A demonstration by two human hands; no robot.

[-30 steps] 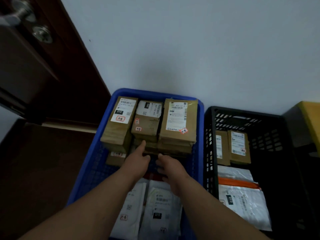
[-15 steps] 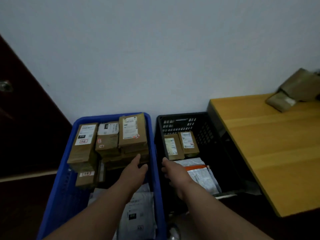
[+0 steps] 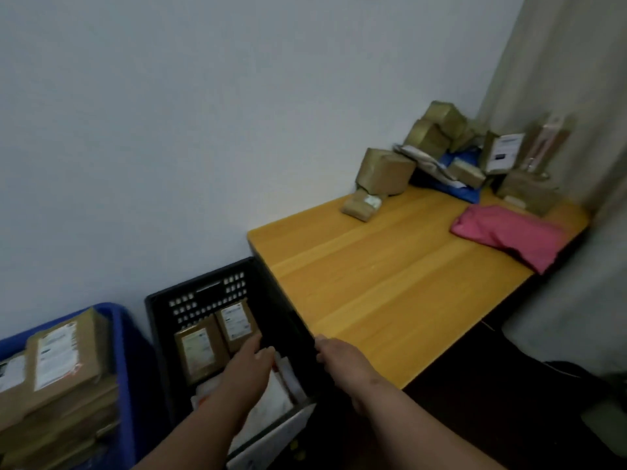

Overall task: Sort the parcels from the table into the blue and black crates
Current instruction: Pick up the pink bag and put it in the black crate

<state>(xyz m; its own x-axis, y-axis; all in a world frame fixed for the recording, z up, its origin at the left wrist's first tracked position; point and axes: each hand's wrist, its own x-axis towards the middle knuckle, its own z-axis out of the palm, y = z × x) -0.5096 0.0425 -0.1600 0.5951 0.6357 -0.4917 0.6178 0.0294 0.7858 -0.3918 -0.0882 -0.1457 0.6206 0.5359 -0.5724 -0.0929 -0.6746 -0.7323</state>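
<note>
Judging from the head view, the only one given, the sorting is well under way but not finished. Stacks of brown cardboard parcels with white labels [image 3: 57,354] fill the far end of the blue plastic crate [image 3: 130,361] at the lower left, and the black perforated plastic crate [image 3: 203,293] beside it holds two labelled brown boxes [image 3: 217,337] standing against its far wall with white soft mailers [image 3: 274,398] lying in front of them. On the yellow wooden table [image 3: 390,283] a heap of brown cardboard boxes [image 3: 386,171] remains in the far corner near the wall, touching or overlapping a blue bag [image 3: 461,189] and a grey mailer; a pink soft mailer [image 3: 505,232] lies apart from that heap, near the right edge, so several pieces are left to sort. The left hand [image 3: 249,371] hangs over the black crate, fingers loosely spread and holding nothing. The right hand [image 3: 342,361] is at the table's near corner, open and apparently empty, though blur makes its fingertips hard to read.
</note>
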